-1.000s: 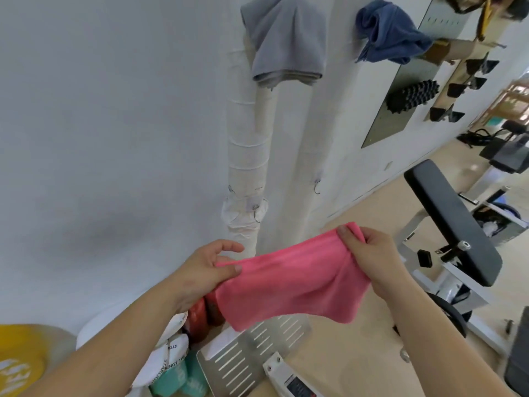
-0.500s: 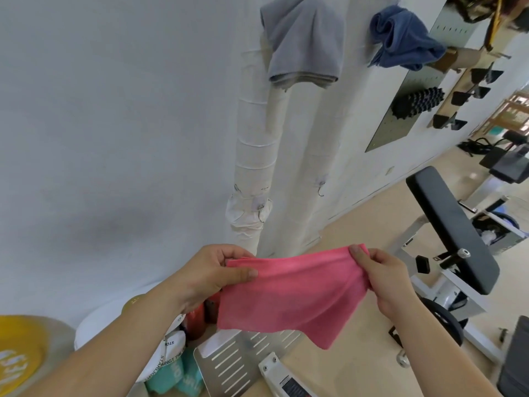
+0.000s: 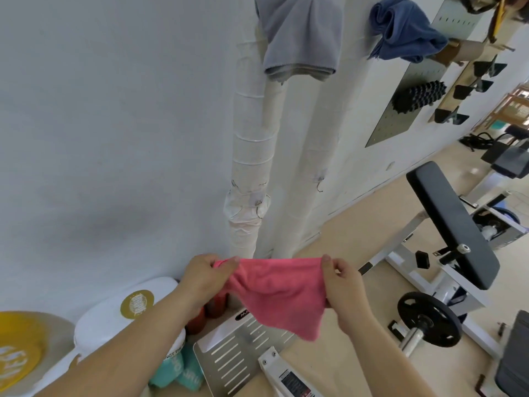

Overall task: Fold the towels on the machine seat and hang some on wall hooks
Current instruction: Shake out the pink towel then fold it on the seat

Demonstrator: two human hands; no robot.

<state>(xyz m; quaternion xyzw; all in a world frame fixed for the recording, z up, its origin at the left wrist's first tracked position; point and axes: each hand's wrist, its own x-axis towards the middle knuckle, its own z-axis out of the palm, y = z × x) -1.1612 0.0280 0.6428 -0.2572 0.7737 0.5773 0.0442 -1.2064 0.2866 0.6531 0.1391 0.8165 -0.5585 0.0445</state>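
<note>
A pink towel (image 3: 276, 293) hangs stretched between both hands in front of the white wall. My left hand (image 3: 204, 277) pinches its upper left corner and my right hand (image 3: 342, 285) pinches its upper right edge. Its lower corner droops toward the metal plate below. A grey towel (image 3: 300, 38) hangs high on the wrapped white pipe. A dark blue towel (image 3: 400, 32) hangs bunched on the wall to its right. Two small empty wire hooks (image 3: 319, 183) sit lower on the pipes. The black padded machine seat (image 3: 449, 222) stands at the right.
A slotted metal plate (image 3: 240, 356) lies below the towel. White tubs (image 3: 128, 313), a yellow lid (image 3: 20, 345) and teal packs (image 3: 174, 371) crowd the lower left. A black weight plate (image 3: 429, 318) sits on a bar at the right. A spiky black roller (image 3: 419, 94) hangs on a pegboard.
Both hands have lowered with the pink towel and moved closer together, so the cloth now sags more. The view has tilted up slightly toward the wall.
</note>
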